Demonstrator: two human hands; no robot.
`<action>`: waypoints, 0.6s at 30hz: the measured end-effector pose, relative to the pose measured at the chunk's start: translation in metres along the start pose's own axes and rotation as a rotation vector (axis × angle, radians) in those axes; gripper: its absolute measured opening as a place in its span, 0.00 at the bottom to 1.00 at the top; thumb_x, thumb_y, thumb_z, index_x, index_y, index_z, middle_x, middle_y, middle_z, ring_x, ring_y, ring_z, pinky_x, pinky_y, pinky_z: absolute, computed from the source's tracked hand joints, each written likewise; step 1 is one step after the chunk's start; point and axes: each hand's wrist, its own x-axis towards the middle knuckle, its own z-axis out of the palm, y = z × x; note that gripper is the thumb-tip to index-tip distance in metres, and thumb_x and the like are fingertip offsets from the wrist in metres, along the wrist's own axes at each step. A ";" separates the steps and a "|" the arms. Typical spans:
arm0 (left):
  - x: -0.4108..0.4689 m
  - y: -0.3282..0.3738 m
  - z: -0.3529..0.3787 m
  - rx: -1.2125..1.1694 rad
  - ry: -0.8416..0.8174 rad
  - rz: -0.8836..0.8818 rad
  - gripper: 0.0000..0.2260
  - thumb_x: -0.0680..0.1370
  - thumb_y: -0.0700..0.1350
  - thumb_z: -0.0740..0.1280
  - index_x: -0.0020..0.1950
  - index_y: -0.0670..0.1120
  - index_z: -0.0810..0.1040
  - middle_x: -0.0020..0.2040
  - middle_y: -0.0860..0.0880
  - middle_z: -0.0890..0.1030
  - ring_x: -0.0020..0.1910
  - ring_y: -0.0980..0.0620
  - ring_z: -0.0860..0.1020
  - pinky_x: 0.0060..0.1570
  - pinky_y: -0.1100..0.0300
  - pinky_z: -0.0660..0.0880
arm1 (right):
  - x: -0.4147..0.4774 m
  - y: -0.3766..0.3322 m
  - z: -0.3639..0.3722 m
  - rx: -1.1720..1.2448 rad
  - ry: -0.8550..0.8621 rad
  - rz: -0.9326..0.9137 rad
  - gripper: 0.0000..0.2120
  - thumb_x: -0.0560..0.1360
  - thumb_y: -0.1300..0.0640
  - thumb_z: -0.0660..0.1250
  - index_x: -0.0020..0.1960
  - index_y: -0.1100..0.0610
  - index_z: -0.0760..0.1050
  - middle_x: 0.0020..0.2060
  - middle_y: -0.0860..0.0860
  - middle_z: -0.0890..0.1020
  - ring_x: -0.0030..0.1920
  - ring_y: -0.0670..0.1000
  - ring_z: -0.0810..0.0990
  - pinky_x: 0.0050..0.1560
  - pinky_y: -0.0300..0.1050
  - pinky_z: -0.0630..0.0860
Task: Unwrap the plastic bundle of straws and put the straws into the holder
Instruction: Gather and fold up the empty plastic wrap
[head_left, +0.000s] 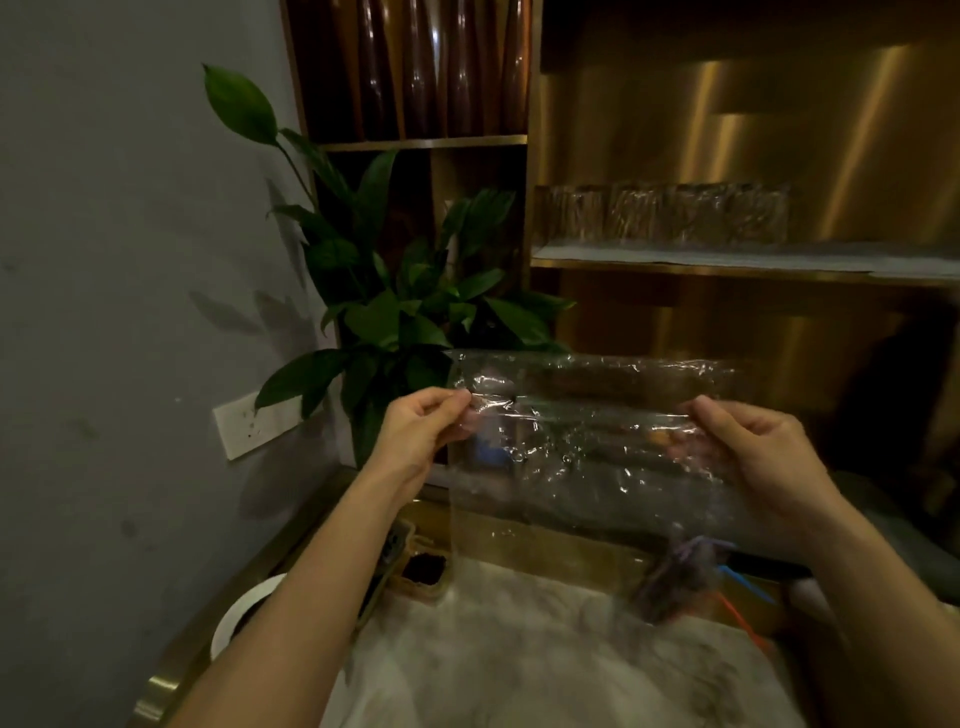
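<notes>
I hold a clear, crinkled plastic wrap (587, 441) stretched flat in the air between both hands. My left hand (415, 436) pinches its upper left edge. My right hand (763, 462) pinches its right edge. Below the right hand, a bunch of coloured straws (680, 582) lies on the marble counter, blurred, with blue and orange ones sticking out to the right. I cannot make out a straw holder for certain.
A leafy potted plant (395, 312) stands behind the wrap at the wall. A small dark-filled container (423, 569) and a white dish (244, 613) sit at the counter's left. Gold shelving (727, 265) rises behind, with clear items on it.
</notes>
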 end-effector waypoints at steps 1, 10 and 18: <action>0.000 0.003 -0.001 0.026 -0.009 0.024 0.06 0.78 0.41 0.64 0.44 0.43 0.80 0.32 0.51 0.82 0.33 0.57 0.81 0.39 0.64 0.78 | 0.000 0.000 -0.001 -0.015 0.014 -0.002 0.32 0.45 0.32 0.77 0.40 0.52 0.84 0.33 0.54 0.85 0.32 0.49 0.84 0.32 0.36 0.79; 0.006 0.036 0.027 -0.062 -0.220 0.144 0.08 0.72 0.47 0.66 0.47 0.47 0.81 0.40 0.50 0.85 0.43 0.54 0.82 0.46 0.59 0.77 | 0.000 -0.008 -0.029 -0.031 0.030 -0.035 0.30 0.45 0.34 0.78 0.39 0.52 0.84 0.31 0.50 0.85 0.31 0.47 0.84 0.26 0.33 0.75; 0.014 0.071 0.041 -0.265 -0.126 0.102 0.06 0.75 0.37 0.68 0.38 0.45 0.78 0.33 0.51 0.82 0.35 0.57 0.81 0.37 0.64 0.78 | 0.002 -0.013 -0.041 -0.054 0.013 -0.066 0.17 0.58 0.44 0.73 0.40 0.56 0.83 0.31 0.52 0.84 0.30 0.48 0.83 0.27 0.35 0.77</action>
